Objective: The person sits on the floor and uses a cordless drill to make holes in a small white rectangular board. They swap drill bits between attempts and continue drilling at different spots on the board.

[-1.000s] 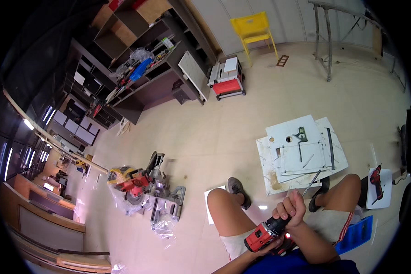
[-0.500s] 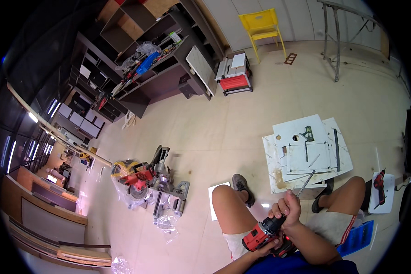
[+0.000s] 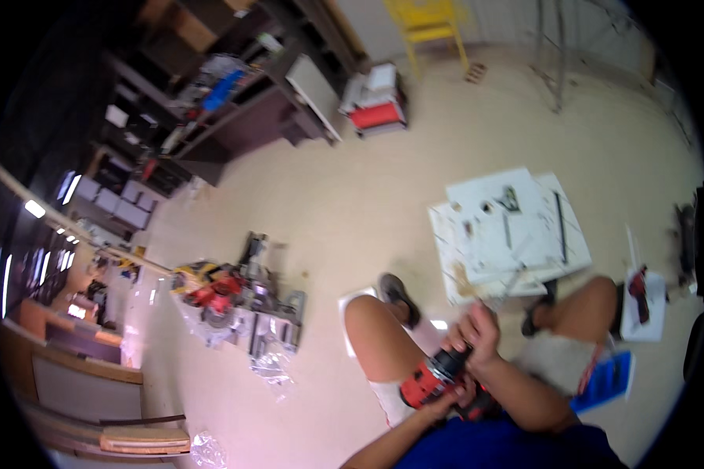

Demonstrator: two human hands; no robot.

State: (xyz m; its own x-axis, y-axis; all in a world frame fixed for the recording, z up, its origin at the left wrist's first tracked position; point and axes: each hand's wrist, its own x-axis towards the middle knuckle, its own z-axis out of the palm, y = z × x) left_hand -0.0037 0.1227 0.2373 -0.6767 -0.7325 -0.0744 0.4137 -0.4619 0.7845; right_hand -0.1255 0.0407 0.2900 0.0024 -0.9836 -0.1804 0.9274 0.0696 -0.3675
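Note:
A red and black cordless drill [image 3: 424, 384] lies across my lap, its nose tilted away and to the right. My left hand [image 3: 450, 400] is closed around its grip. My right hand [image 3: 475, 333] is closed at the front of the chuck [image 3: 450, 363], wrapped around the base of a long drill bit [image 3: 513, 281]. Past the fingers the bit points toward white boards [image 3: 469, 262] stacked low between my knees, smeared by motion. A combination square [image 3: 510, 198] and a dark strip [image 3: 561, 227] rest on the boards.
To the left a red mitre saw [image 3: 225, 301] stands on the floor, with plastic wrap [image 3: 272, 375] beside it. On the right are a second drill [image 3: 639, 297] on a white panel and a blue tray [image 3: 608, 381]. A red-fronted table saw [image 3: 375, 116] and yellow chair [image 3: 430, 30] are farther off.
The view has shifted and blurred, so the surroundings appear farther left and higher. Both hands keep their hold on the drill and bit.

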